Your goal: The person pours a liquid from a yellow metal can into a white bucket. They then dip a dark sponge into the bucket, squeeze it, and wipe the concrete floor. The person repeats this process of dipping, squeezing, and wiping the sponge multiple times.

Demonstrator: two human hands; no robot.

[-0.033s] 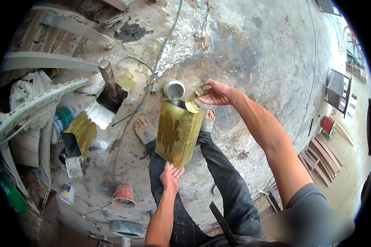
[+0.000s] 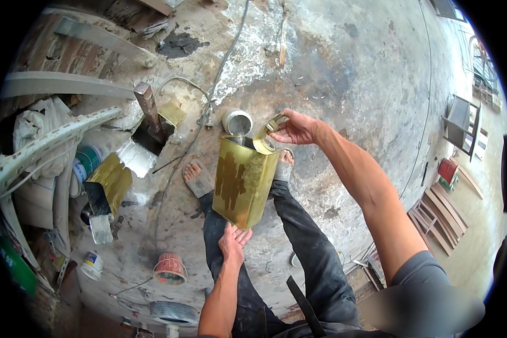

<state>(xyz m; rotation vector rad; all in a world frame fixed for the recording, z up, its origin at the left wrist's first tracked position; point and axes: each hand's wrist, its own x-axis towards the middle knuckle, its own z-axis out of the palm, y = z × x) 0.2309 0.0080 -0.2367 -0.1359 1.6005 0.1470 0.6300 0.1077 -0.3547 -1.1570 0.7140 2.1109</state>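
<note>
Above the small round can [image 2: 237, 121], a gold rectangular tin [image 2: 244, 180] is tipped, gripped by the right hand [image 2: 298, 128] and propped by the flat-open left hand [image 2: 232, 243]; pouring seems underway, unfinished.

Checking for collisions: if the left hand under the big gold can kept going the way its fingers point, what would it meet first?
The left hand points up the picture, its fingers already at the bottom edge of the tilted gold rectangular can. The can itself comes first, though whether they already touch is hard to tell.

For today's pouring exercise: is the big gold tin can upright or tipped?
Tipped. The gold tin can leans top-first toward the small round can on the floor, left hand under its base, right hand at its top.
</note>
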